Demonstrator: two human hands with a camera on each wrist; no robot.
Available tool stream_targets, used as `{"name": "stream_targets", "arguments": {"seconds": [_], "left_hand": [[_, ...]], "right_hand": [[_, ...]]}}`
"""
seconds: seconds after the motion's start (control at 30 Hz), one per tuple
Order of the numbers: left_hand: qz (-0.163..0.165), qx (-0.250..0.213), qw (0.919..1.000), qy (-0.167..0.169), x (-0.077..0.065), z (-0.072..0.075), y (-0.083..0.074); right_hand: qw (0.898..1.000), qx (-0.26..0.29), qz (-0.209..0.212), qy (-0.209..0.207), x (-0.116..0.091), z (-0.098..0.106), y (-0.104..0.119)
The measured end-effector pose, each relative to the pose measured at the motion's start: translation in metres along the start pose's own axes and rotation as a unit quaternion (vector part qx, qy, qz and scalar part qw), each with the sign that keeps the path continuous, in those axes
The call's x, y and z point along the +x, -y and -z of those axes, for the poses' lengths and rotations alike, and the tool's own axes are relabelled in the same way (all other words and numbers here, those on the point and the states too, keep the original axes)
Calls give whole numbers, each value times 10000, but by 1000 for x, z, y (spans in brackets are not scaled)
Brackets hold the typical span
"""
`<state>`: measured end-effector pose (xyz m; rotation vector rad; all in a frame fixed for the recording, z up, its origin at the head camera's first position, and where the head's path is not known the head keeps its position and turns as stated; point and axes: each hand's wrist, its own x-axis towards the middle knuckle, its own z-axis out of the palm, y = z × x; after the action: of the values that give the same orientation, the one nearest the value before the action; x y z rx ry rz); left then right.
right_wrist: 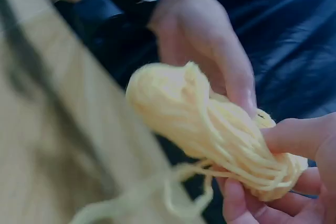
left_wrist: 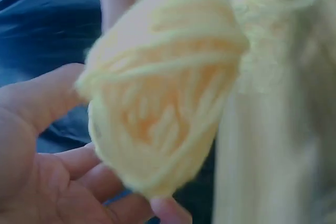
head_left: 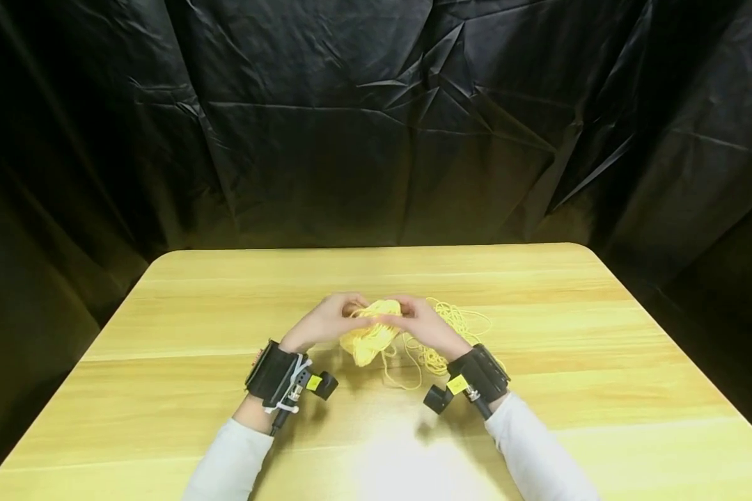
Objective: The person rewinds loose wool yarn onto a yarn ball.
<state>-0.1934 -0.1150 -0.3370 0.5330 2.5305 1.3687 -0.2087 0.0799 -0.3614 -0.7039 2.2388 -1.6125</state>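
A yellow yarn ball (head_left: 365,344), wound in an oblong shape, is held between both hands over the middle of the table. My left hand (head_left: 323,323) grips its left side; the left wrist view shows the thumb (left_wrist: 50,90) at one side and curled fingers under the ball (left_wrist: 163,93). On the other side, my right hand (head_left: 429,327) pinches the wound strands between thumb (right_wrist: 299,136) and fingers, as the right wrist view shows. A loose strand (right_wrist: 178,174) hangs from the ball toward the table.
Tangled loose yarn (head_left: 454,321) lies on the wooden table (head_left: 225,292), partly behind the right hand and wrist. Black wrist straps (head_left: 276,374) with small cameras sit on both wrists. A black sheet (head_left: 326,160) hangs behind the table's far edge.
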Motion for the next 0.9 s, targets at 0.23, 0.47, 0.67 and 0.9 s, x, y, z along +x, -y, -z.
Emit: {"name": "stream_targets", "arguments": {"seconds": [0.23,0.47,0.67,0.9], "left_hand": [[-152,-217,9964,-803,9,-1,-19],[-392,-1033,9893,-951,17,-10,-25],[238,-1863,9813,-408,19,-7,-23],[322,-2304,9701,-696,21,-9,-23]], "right_hand": [[9856,1184,55,-1206,-1,12,16],[9625,1815,198,-2008,1,6,16],[9538,1892,281,-2316,3,7,14],[9410,2394,456,-2348,2,8,13]]}}
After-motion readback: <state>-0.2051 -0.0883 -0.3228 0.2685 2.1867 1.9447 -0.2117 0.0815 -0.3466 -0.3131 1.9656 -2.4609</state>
